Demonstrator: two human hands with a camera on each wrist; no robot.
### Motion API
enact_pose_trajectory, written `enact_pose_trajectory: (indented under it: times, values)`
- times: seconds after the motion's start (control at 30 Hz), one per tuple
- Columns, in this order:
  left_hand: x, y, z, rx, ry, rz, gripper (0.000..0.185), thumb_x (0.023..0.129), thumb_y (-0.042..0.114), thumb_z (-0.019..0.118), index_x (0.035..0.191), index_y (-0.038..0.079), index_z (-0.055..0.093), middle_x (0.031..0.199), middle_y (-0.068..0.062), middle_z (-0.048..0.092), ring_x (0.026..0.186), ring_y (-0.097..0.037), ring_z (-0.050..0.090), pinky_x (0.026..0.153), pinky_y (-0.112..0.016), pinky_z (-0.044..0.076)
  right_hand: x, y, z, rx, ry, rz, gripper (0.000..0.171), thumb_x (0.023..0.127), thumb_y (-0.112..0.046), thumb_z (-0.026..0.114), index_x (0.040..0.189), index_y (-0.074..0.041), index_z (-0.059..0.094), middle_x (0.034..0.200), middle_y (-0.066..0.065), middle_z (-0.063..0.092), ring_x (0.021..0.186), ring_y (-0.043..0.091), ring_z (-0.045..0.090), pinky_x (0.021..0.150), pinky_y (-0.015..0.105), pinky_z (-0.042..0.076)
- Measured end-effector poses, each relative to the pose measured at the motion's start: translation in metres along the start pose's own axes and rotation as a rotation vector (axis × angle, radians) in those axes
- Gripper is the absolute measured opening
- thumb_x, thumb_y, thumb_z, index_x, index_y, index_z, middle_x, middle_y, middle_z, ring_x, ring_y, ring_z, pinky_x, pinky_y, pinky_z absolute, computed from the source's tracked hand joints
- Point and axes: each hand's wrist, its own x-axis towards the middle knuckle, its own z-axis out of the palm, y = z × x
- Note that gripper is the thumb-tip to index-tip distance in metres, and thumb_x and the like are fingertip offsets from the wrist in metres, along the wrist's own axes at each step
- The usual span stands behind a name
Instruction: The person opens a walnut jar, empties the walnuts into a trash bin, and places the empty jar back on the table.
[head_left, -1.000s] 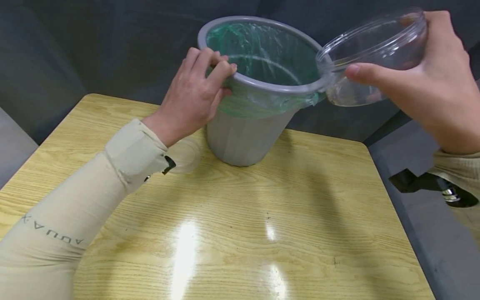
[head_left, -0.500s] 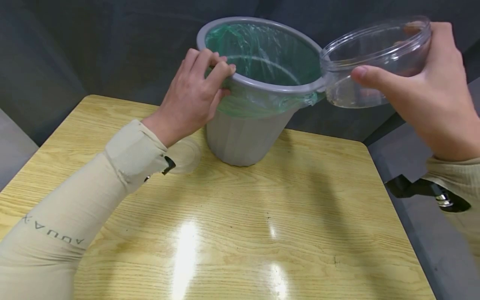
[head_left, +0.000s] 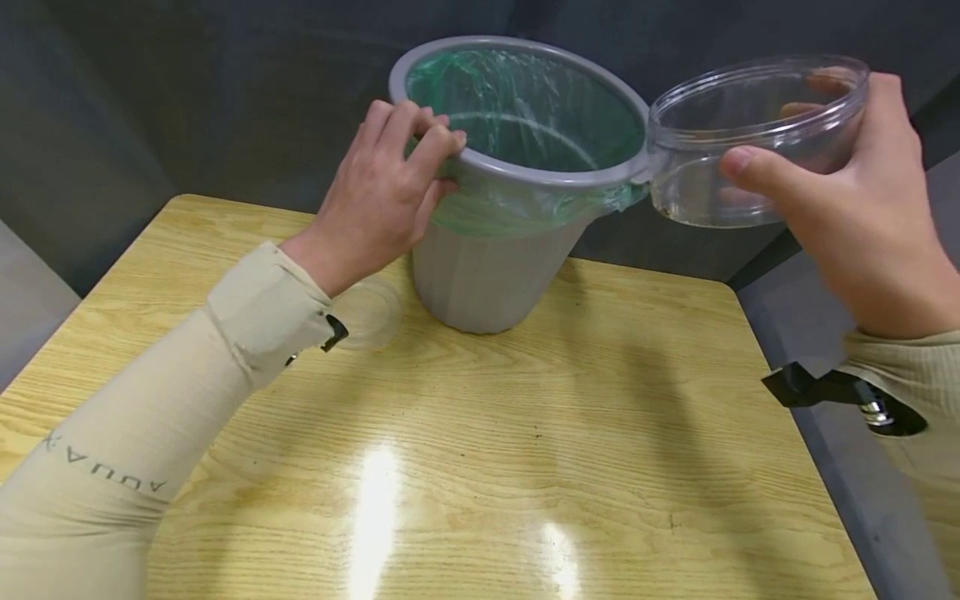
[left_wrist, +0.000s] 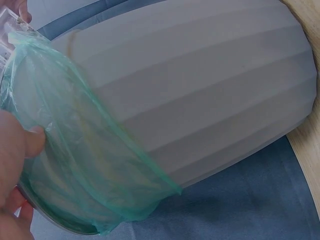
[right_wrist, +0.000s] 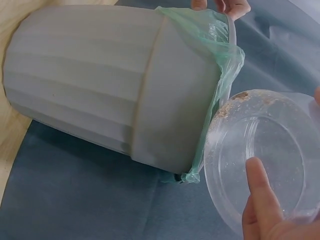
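Observation:
A grey trash can (head_left: 487,279) stands tilted on the table, lined with a thin green plastic bag (head_left: 510,208) folded over its rim. My left hand (head_left: 378,192) grips the rim at the left, thumb outside over the bag in the left wrist view. At the right, my right hand (head_left: 862,217) holds a clear round plastic container (head_left: 720,187), thumb on the near side and fingers behind. Its mouth faces up, tilted, and its left edge overlaps the can's rim. Brownish crumbs (right_wrist: 242,97) cling inside the container's edge in the right wrist view.
A clear round lid (head_left: 367,312) lies on the wooden table (head_left: 465,467), partly behind the left sleeve. Dark cloth (head_left: 262,108) hangs behind the table. The table's right edge runs beneath my right forearm.
My right hand has come down and slightly right with the container, whose mouth is now more level. The left hand and can have shifted only slightly left.

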Motion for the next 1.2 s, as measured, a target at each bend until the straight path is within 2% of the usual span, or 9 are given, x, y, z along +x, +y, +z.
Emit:
enact_pose_trajectory:
  times: [0.17, 0.33, 0.43, 0.53, 0.67, 0.77, 0.9, 1.03, 1.2]
  values:
    - [-0.001, 0.000, -0.002, 0.000, -0.005, -0.002, 0.033, 0.106, 0.027, 0.055, 0.130, 0.004, 0.054, 0.124, -0.024, 0.055, 0.107, -0.040, 0.045, 0.093, -0.047, 0.041, -0.002, 0.006, 0.003, 0.101, 0.007, -0.009, 0.077, 0.091, -0.021, 0.076, 0.154, -0.028, 0.032, 0.143, -0.011, 0.047, 0.091, -0.004, 0.064, 0.097, 0.016, 0.044]
    - [-0.001, -0.001, -0.002, 0.008, -0.005, 0.000, 0.033, 0.106, 0.026, 0.056, 0.130, 0.004, 0.054, 0.124, -0.024, 0.055, 0.107, -0.040, 0.045, 0.094, -0.047, 0.041, -0.005, 0.009, 0.006, 0.144, 0.024, 0.002, 0.076, 0.090, -0.021, 0.077, 0.153, -0.027, 0.034, 0.143, -0.010, 0.047, 0.088, -0.002, 0.065, 0.087, 0.013, 0.043]
    - [-0.001, -0.002, -0.003, 0.010, -0.007, 0.000, 0.033, 0.106, 0.026, 0.056, 0.130, 0.004, 0.054, 0.124, -0.024, 0.055, 0.107, -0.040, 0.046, 0.094, -0.047, 0.041, -0.008, 0.010, 0.008, 0.164, 0.026, 0.001, 0.077, 0.090, -0.020, 0.077, 0.153, -0.027, 0.034, 0.143, -0.009, 0.046, 0.087, 0.000, 0.066, 0.089, 0.012, 0.047]
    - [-0.001, -0.002, -0.004, 0.009, -0.009, 0.001, 0.032, 0.106, 0.026, 0.056, 0.129, 0.004, 0.054, 0.125, -0.024, 0.055, 0.108, -0.041, 0.046, 0.095, -0.048, 0.041, -0.010, 0.011, 0.010, 0.205, 0.030, -0.012, 0.076, 0.090, -0.016, 0.075, 0.153, -0.026, 0.034, 0.142, -0.006, 0.045, 0.096, 0.005, 0.066, 0.094, 0.014, 0.053]
    - [-0.002, -0.002, -0.004, 0.009, -0.006, 0.004, 0.032, 0.106, 0.026, 0.056, 0.129, 0.003, 0.054, 0.125, -0.025, 0.055, 0.108, -0.041, 0.046, 0.095, -0.048, 0.041, -0.015, 0.014, 0.017, 0.399, 0.044, -0.034, 0.077, 0.086, -0.009, 0.076, 0.151, -0.022, 0.037, 0.141, -0.001, 0.045, 0.109, 0.015, 0.061, 0.086, 0.015, 0.058]
    - [-0.002, -0.003, -0.004, 0.011, -0.002, 0.007, 0.032, 0.106, 0.025, 0.057, 0.129, 0.003, 0.054, 0.125, -0.025, 0.055, 0.107, -0.041, 0.046, 0.095, -0.048, 0.041, -0.018, 0.015, 0.023, 0.616, 0.060, -0.078, 0.080, 0.081, -0.002, 0.078, 0.149, -0.017, 0.039, 0.139, 0.005, 0.044, 0.108, 0.021, 0.063, 0.076, 0.015, 0.059]
    - [-0.002, -0.003, -0.005, 0.016, 0.005, 0.013, 0.032, 0.106, 0.025, 0.056, 0.129, 0.003, 0.054, 0.125, -0.025, 0.056, 0.107, -0.041, 0.046, 0.095, -0.048, 0.041, -0.023, 0.015, 0.031, 0.793, 0.091, -0.132, 0.082, 0.076, 0.001, 0.082, 0.147, -0.010, 0.041, 0.138, 0.010, 0.043, 0.111, 0.027, 0.061, 0.076, 0.023, 0.062]
    - [-0.003, -0.004, -0.005, 0.017, 0.010, 0.018, 0.032, 0.106, 0.025, 0.056, 0.129, 0.003, 0.054, 0.125, -0.025, 0.055, 0.107, -0.041, 0.046, 0.094, -0.048, 0.041, -0.028, 0.017, 0.037, 0.872, 0.117, -0.135, 0.085, 0.073, -0.002, 0.087, 0.145, -0.008, 0.042, 0.138, 0.013, 0.043, 0.118, 0.031, 0.056, 0.074, 0.029, 0.063]
    - [-0.004, -0.006, -0.007, 0.020, 0.009, 0.018, 0.032, 0.106, 0.025, 0.055, 0.129, 0.003, 0.053, 0.126, -0.026, 0.055, 0.107, -0.042, 0.045, 0.095, -0.048, 0.040, -0.032, 0.019, 0.043, 0.891, 0.104, -0.155, 0.086, 0.073, -0.002, 0.086, 0.146, -0.007, 0.040, 0.140, 0.014, 0.041, 0.120, 0.031, 0.055, 0.074, 0.029, 0.063]
